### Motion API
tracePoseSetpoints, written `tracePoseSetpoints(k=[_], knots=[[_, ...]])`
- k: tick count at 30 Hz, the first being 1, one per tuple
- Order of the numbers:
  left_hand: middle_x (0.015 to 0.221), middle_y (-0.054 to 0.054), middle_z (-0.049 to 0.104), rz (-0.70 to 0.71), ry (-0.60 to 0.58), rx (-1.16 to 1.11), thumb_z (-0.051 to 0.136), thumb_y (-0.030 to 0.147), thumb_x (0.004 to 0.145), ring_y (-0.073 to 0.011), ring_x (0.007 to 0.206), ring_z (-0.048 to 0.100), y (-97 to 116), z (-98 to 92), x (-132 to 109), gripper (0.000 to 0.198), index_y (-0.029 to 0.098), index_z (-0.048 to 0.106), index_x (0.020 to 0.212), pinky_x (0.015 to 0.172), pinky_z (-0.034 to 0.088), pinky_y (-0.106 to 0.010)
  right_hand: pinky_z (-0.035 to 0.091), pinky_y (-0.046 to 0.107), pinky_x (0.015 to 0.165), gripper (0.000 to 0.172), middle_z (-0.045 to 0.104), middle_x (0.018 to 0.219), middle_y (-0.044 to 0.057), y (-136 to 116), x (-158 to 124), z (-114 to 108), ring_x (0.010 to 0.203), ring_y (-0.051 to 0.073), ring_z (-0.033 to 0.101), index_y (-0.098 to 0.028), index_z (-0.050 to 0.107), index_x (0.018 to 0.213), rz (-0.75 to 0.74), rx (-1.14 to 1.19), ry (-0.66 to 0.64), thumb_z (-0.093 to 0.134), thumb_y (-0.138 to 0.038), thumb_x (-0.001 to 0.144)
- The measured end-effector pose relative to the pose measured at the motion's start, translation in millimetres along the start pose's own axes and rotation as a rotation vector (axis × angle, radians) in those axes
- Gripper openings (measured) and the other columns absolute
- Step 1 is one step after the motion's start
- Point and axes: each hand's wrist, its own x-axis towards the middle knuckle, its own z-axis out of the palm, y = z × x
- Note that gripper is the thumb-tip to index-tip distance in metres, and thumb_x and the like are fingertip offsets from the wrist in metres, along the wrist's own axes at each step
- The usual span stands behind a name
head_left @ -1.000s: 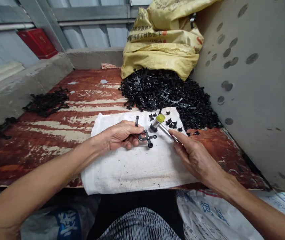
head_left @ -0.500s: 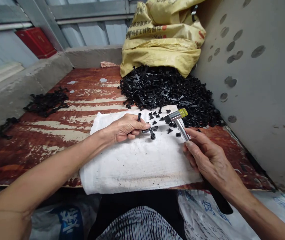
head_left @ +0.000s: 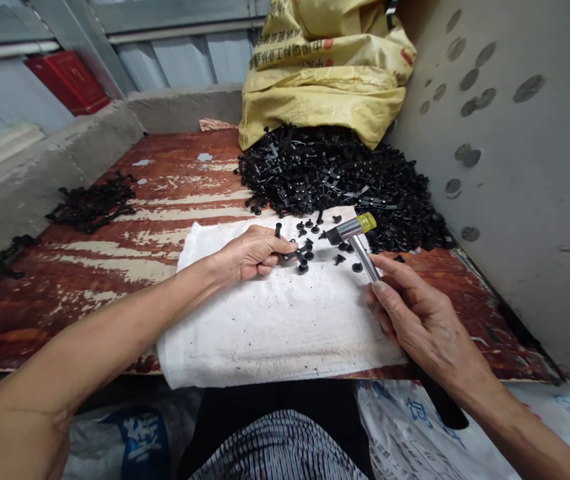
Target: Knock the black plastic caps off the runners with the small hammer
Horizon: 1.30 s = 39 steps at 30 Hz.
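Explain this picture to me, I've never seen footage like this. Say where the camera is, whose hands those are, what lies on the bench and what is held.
There is no machine here. One camera sits on a person's head and looks forward and down, so both arms reaching in from below are that person's own. The left hand pinches a black linked piece on a white cloth. The right hand grips a small hammer with a metal head and a yellow end, held over the cloth's far edge. A few loose black bits lie near it. The cloth covers part of a worn red-brown bench. Behind it, a big heap of black parts spills from a yellow sack. A smaller heap lies far left.
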Motion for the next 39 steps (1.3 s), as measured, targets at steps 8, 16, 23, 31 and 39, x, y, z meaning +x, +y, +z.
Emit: tracePoseSetpoints(k=[8, 16, 23, 31, 39], knots=[[0.055, -0.008, 0.065, 0.006, 0.0, 0.001, 0.068, 0.002, 0.075, 0.0021, 0.03, 0.028, 0, 0.5, 1, 0.019, 0.01, 0.057, 0.062, 0.03, 0.015, -0.013, 0.031, 0.024, 0.037, 0.046, 0.063, 0.078, 0.002, 0, 1, -1, 0.044, 0.01, 0.039, -0.021, 0.052, 0.134, -0.013, -0.013, 0.002, 0.048, -0.042, 0.093], [0.055, -0.009, 0.065, 0.006, -0.017, 0.024, 0.065, 0.004, 0.078, 0.0018, 0.03, 0.029, -1, 0.8, 2, 0.019, 0.01, 0.058, 0.062, 0.03, 0.014, -0.014, 0.031, 0.025, 0.037, 0.051, 0.063, 0.079, 0.003, -1, 1, -2, 0.045, 0.011, 0.04, -0.019, 0.051, 0.135, 0.014, -0.03, -0.003, 0.048, -0.044, 0.092], [0.055, -0.007, 0.064, 0.029, -0.002, 0.059, 0.069, 0.005, 0.074, 0.0015, 0.03, 0.026, -2, 1.3, 4, 0.021, 0.012, 0.055, 0.059, 0.03, 0.012, -0.016, 0.03, 0.023, 0.037, 0.048, 0.061, 0.075, 0.001, 0, -1, -1, 0.045, 0.01, 0.039, -0.021, 0.052, 0.135, 0.013, -0.008, 0.001, 0.049, -0.043, 0.092], [0.045, 0.003, 0.051, 0.101, 0.042, 0.171, 0.069, 0.007, 0.073, -0.0003, 0.03, 0.025, -1, 1.7, 5, 0.027, 0.017, 0.048, 0.06, 0.034, 0.01, -0.018, 0.044, 0.027, 0.048, 0.048, 0.059, 0.068, 0.003, 1, 1, 1, 0.065, 0.019, 0.059, -0.017, 0.054, 0.132, -0.048, -0.08, 0.002, 0.048, -0.04, 0.091], [0.038, 0.008, 0.036, 0.074, 0.066, 0.26, 0.07, 0.005, 0.068, -0.003, 0.032, 0.027, 8, 3.7, 5, 0.032, 0.019, 0.043, 0.055, 0.036, 0.011, -0.02, 0.054, 0.044, 0.087, 0.041, 0.07, 0.113, 0.013, -15, 6, 1, 0.097, 0.026, 0.067, -0.017, 0.057, 0.13, -0.286, -0.289, -0.005, 0.047, -0.027, 0.091]])
